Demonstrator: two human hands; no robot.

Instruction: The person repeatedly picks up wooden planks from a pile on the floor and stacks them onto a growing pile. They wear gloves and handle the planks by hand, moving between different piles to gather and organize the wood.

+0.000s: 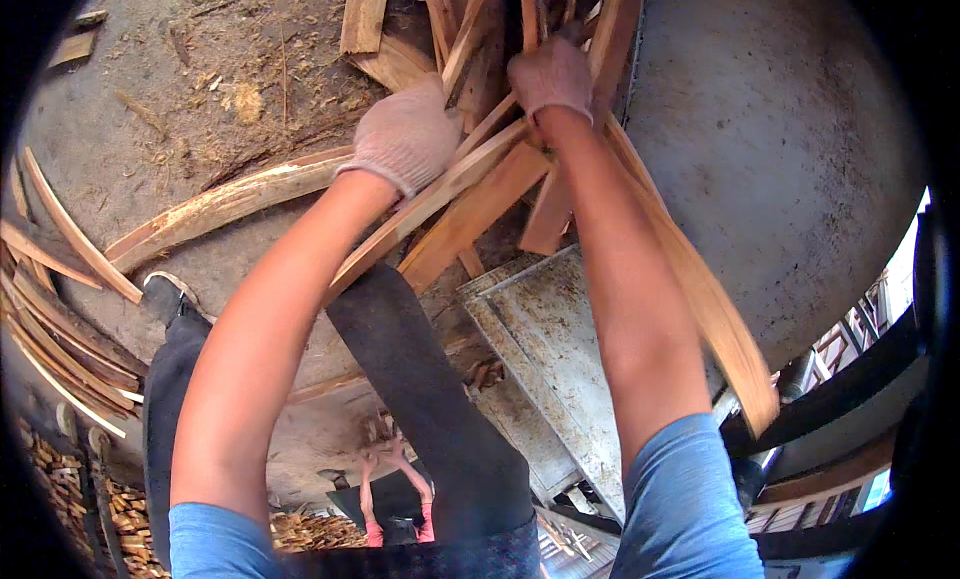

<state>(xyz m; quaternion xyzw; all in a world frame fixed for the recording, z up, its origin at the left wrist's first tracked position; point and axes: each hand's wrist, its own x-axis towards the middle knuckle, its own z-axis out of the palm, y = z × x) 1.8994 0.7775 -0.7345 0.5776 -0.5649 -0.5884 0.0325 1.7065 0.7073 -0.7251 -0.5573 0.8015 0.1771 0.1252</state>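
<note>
Both my hands wear pale knitted gloves and reach into a pile of sawn wooden strips at the top middle. My left hand (405, 139) is closed around a thin wooden strip (468, 41) that slants up to the right. Under that hand another long strip (430, 207) runs down toward my leg. Further right, my right hand (553, 76) is closed, slightly blurred, on an upright wooden strip (530, 17). A long curved board (705, 299) passes under my right forearm, its end blurred; whether that hand also grips it I cannot tell.
A large grey metal surface (760, 159) lies to the right, and a dirty metal panel (545, 339) below the pile. Curved strips (70, 329) lie at the left, beside a bark-edged piece (230, 204). Another person's arms (398, 479) show behind, near stacked wood (130, 514).
</note>
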